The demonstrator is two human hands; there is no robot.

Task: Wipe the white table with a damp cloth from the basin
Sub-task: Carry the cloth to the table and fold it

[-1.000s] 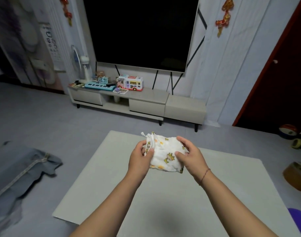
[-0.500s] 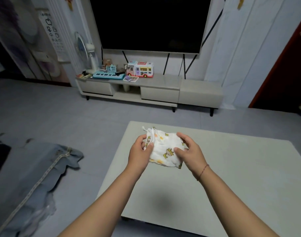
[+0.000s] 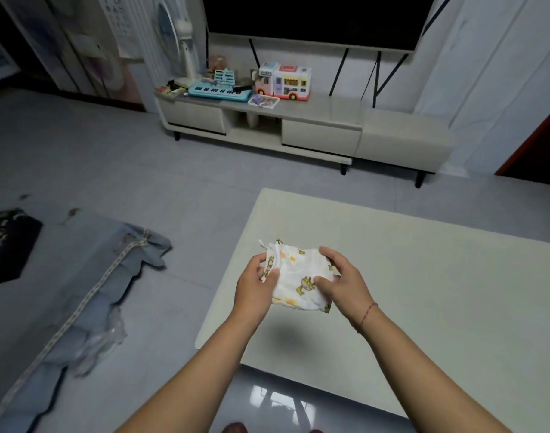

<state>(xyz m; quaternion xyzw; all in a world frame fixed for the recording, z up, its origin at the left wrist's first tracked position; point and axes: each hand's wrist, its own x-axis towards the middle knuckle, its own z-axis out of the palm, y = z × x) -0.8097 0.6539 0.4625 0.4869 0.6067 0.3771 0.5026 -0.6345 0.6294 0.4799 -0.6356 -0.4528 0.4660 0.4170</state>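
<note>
A folded white cloth [image 3: 294, 276] with yellow cartoon prints hangs above the left part of the white table [image 3: 423, 276]. My left hand [image 3: 255, 284] grips its left edge, thumb on top. My right hand [image 3: 341, 284] grips its right side, fingers curled round the far edge and thumb pressing the front. A dark shadow lies on the tabletop just below the cloth. No basin is in view.
A blue quilt [image 3: 80, 292] lies on the grey floor to the left. At the back stands a low TV cabinet [image 3: 298, 129] with a toy bus [image 3: 283, 81] and a toy keyboard [image 3: 219, 92]. A fan [image 3: 177, 39] stands at its left end.
The view has swung left and tipped down, so the table now sits to the right. Both hands keep hold of the cloth, in about the same pose.
</note>
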